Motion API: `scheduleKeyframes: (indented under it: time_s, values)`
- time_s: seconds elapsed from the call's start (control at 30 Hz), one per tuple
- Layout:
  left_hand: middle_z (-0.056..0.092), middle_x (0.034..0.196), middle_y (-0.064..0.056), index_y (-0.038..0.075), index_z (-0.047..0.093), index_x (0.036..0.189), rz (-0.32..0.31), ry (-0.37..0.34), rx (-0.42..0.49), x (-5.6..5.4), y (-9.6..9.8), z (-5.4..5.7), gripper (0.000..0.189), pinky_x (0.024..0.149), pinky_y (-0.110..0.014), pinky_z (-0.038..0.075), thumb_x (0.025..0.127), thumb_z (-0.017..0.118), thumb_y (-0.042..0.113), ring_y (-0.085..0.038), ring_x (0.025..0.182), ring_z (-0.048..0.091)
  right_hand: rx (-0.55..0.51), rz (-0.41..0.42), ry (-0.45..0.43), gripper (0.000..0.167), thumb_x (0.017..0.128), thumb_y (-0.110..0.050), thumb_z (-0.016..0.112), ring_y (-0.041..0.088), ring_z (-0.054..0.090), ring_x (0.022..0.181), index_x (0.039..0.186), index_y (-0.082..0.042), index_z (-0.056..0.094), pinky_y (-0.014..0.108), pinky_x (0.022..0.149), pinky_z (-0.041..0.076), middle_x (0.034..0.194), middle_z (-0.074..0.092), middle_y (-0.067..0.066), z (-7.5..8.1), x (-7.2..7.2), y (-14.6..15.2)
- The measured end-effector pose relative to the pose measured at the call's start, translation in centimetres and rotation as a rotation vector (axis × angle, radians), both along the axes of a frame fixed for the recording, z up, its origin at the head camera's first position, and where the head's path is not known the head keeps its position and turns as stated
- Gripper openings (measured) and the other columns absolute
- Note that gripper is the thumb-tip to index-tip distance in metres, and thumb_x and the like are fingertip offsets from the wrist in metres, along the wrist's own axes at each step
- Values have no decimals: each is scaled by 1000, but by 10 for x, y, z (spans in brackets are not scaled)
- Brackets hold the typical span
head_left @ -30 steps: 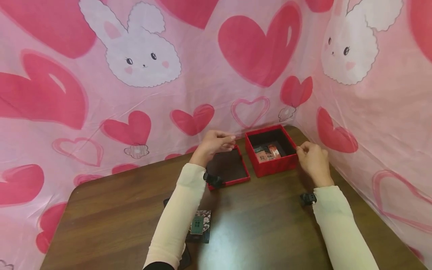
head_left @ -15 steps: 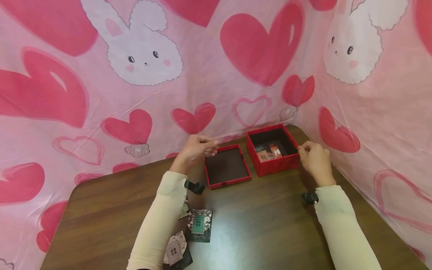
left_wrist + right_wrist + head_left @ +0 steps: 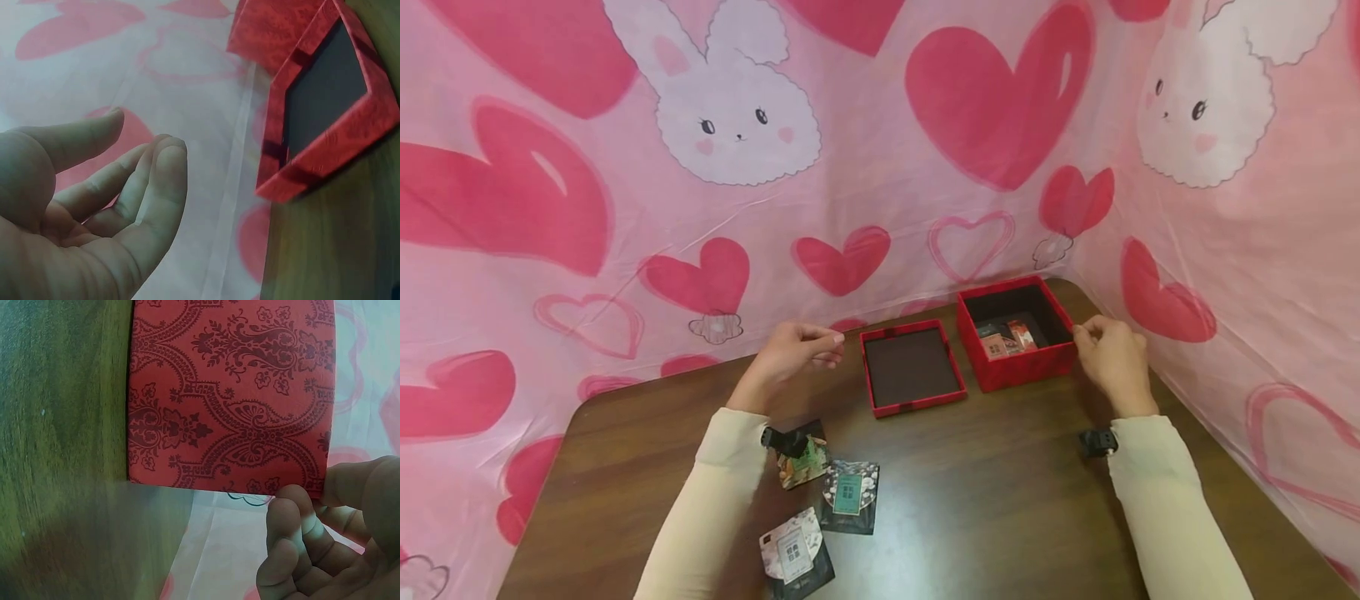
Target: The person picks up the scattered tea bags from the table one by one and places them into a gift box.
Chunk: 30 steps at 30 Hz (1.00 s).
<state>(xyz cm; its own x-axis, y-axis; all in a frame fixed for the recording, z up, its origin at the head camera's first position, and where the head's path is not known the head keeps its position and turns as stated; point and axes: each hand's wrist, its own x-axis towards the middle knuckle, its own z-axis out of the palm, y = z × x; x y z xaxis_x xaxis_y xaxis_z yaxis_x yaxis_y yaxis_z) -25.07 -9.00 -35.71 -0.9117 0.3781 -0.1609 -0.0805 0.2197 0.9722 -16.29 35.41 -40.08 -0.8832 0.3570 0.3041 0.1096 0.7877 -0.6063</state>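
Note:
My right hand (image 3: pixel 1114 360) pinches the top edge of an uncovered red box (image 3: pixel 1028 364) at its right side. In the right wrist view, thumb and fingertips meet at a corner of the box's dark-patterned wall (image 3: pixel 231 400). Inside lie several small packets (image 3: pixel 1009 338), heaped toward the front left. My left hand (image 3: pixel 792 360) hovers left of the red box lid (image 3: pixel 925 407), which rests with its dark inside up. In the left wrist view that hand (image 3: pixel 106 206) holds nothing; thumb and loosely bent fingers stand apart.
Three flat sachets lie on the wooden table (image 3: pixel 985 500): a green-and-brown one (image 3: pixel 808 461) partly behind the left wrist camera, a dark floral one with a green label (image 3: pixel 848 495), and a pale pink-and-black one (image 3: pixel 796 554). A pink heart-and-rabbit cloth (image 3: pixel 850 150) borders the table's back and right.
My left hand has moved left and toward me, away from over the lid, uncovering the lid and the sachets. The right hand keeps its place at the box edge.

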Motion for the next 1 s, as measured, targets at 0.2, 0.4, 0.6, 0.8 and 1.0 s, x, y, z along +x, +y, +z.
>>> scheduleKeyframes:
  time_s: [0.2,0.4,0.6,0.8,1.0]
  values:
    - [73,91,-15,-14,67,116,21,57,-65,11,-28,0,30,79,-37,60,97,68,8,-18,76,71,4,-1,3,27,99,-21,57,63,52,92,90,1,69,67,79,43,93,67,31,0,-1,1]
    - [72,98,-21,-11,68,115,65,50,-102,28,-66,-9,31,83,-37,59,97,70,14,-20,83,72,26,7,29,27,99,-20,57,63,52,91,88,2,69,66,79,41,89,67,30,1,-2,1]
    - [73,93,-13,-14,66,117,146,28,-105,44,-105,-18,34,84,-40,59,97,70,13,-19,82,72,17,10,26,27,99,-20,57,62,51,92,91,3,69,66,79,41,89,67,31,2,-3,1]
    - [73,92,-13,-14,67,116,161,12,-138,48,-115,-29,35,85,-46,58,95,72,13,-25,83,72,4,-5,19,29,100,-22,56,62,50,93,91,3,69,66,79,41,89,67,30,1,2,4]
    - [73,102,-19,-9,71,113,143,12,-264,55,-118,-51,33,81,-40,60,90,77,13,-36,90,70,4,11,15,29,100,-21,56,64,49,93,92,4,70,66,79,39,91,67,31,-2,3,-1]
